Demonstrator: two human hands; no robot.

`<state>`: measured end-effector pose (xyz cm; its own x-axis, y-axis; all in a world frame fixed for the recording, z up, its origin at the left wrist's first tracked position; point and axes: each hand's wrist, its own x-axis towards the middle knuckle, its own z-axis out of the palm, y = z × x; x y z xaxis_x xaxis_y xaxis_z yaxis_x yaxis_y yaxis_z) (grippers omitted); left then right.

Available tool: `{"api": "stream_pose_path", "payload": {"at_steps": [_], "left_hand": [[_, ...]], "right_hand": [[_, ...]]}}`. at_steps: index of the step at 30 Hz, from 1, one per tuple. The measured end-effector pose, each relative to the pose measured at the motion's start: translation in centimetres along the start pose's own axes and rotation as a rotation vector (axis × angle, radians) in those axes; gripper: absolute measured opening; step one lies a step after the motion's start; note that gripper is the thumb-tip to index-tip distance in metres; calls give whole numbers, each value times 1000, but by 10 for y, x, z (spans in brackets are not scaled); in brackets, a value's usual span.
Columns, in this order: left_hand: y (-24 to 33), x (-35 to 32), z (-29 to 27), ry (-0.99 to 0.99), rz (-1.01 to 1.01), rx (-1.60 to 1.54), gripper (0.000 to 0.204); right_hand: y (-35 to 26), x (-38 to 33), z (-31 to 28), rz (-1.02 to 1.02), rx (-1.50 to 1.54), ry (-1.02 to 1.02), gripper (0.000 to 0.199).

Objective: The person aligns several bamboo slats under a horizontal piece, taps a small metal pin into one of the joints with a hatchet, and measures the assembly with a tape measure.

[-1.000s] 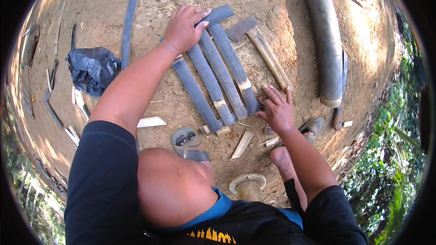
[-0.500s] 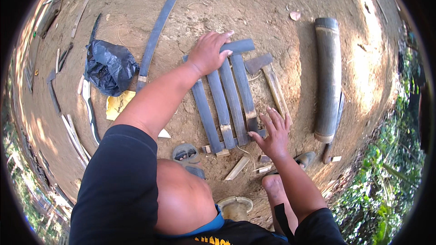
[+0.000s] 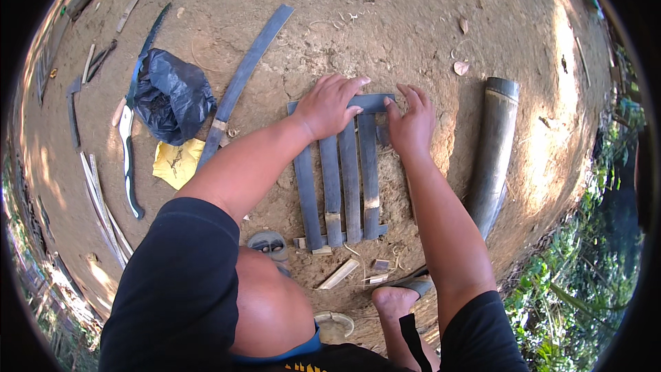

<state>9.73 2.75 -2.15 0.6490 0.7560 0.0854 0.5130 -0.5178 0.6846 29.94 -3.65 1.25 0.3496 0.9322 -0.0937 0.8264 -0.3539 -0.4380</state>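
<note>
Several dark bamboo slats (image 3: pixel 350 179) lie side by side on the ground, pointing away from me. A short bamboo crosspiece (image 3: pixel 374 103) rests across their far ends, and another strip (image 3: pixel 383 230) passes under their near ends. My left hand (image 3: pixel 327 105) is closed over the left part of the far crosspiece, thumb on the near side and fingers on the far side. At its right end, my right hand (image 3: pixel 411 122) grips with the thumb on the strip; its fingers curl past the end. A hatchet's dark head (image 3: pixel 383 136) shows partly beside my right hand, its handle mostly hidden by my forearm.
A thick bamboo pole (image 3: pixel 494 145) lies at right. To the left are a long curved bamboo strip (image 3: pixel 249 62), a black plastic bag (image 3: pixel 173 96), yellow paper (image 3: pixel 177 164) and a saw (image 3: pixel 128 145) with a white-and-black handle. Offcuts (image 3: pixel 339 273) lie near my feet.
My right hand has moved from the slats' near right side up to the far crosspiece's right end. My left hand stays on the crosspiece, which now lies straighter across. The view has shifted.
</note>
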Motion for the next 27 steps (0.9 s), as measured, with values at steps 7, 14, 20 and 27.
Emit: {"api": "stream_pose_path", "payload": {"at_steps": [7,14,20,27], "left_hand": [[-4,-2,2,12,10,21,64],[0,-2,3,30,38,9,62],[-4,-1,1,25,57,22,62],[-4,0,3,18,48,19,60]], "right_hand": [[1,6,4,134,25,-79,43],[1,0,3,125,-27,-55,45],[3,-20,-6,-26,44,51,50],[8,-113,-12,-18,29,-169,53]]}}
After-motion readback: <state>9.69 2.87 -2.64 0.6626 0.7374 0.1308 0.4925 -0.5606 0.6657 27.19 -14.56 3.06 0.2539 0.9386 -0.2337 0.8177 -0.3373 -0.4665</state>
